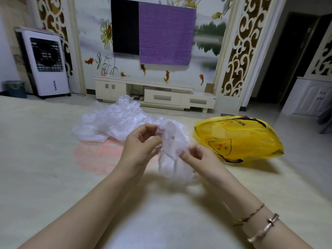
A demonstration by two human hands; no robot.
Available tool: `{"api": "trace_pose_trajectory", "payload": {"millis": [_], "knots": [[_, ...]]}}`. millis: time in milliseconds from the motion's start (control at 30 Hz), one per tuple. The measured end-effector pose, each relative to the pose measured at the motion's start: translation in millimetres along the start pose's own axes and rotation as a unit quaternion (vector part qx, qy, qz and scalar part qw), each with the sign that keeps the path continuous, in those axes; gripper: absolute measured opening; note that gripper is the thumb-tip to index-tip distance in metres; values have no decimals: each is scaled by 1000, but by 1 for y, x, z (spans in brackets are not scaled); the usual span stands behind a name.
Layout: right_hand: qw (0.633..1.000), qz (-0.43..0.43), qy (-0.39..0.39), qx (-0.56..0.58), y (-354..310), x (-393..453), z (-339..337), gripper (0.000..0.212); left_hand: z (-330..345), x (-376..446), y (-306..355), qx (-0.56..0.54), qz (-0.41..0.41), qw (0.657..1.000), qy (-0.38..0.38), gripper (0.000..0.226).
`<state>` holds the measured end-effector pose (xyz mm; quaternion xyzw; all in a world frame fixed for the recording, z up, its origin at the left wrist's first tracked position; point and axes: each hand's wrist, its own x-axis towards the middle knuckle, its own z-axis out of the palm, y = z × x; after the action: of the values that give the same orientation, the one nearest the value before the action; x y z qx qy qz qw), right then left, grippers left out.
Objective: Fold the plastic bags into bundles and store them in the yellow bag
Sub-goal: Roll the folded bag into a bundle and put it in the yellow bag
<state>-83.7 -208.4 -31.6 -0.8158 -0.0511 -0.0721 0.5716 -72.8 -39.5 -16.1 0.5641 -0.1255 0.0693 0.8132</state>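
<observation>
Left hand [142,144]: raised at mid-frame, fingers curled, pinching a crumpled plastic bag [172,148] at its upper edge. Right hand [199,155]: just beside it, lower, thumb and fingers gripping the same bag. Both forearms bare, extended forward; right wrist banded.

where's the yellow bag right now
In the head view the yellow bag lies on the pale surface right of centre, just beyond the right hand and right of the loose plastic bags.
</observation>
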Motion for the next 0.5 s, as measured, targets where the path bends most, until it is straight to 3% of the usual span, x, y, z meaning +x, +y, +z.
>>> {"api": "trace_pose_trajectory", "payload": {"millis": [67,200,267,367,433,500], "knots": [[999,-33,35,6,-2,1,-1,16,1,-1,0,17,12,1000,20,23],[982,-10,141,124,-1,6,-17,21,-3,0,-2,117,28,991,55,14],[966,13,168,195,-2,6,-23,23,-4,0,-4,163,15,986,38,17],[961,8,188,202,-4,5,-26,23,-4,-2,-4,226,-39,973,-13,17],[967,-6,177,184,-6,4,-28,21,-5,-2,1,193,-89,977,-28,17],[977,-21,133,167,-9,1,-29,17,-8,0,4,113,-138,984,-27,34]]}}
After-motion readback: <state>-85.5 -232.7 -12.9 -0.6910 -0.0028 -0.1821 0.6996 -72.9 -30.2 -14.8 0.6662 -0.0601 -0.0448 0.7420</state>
